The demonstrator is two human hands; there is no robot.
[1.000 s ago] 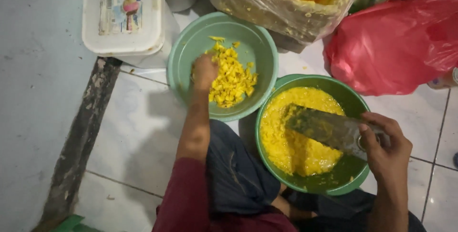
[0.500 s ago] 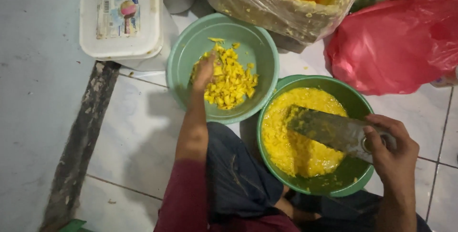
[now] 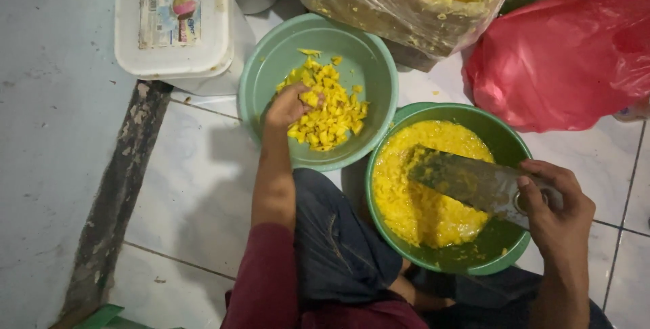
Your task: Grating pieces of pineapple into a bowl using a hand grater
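The left hand is cupped around a few yellow fruit chunks in the pale green bowl, at the near side of the heap. The right hand grips a metal grater slanted over the darker green bowl beside it. That bowl already holds a wide layer of grated yellow pulp; a good pile of chunks is left ungrated. Beyond lie a white lidded tub, a plastic-lined container and a red bag on the tiled floor.
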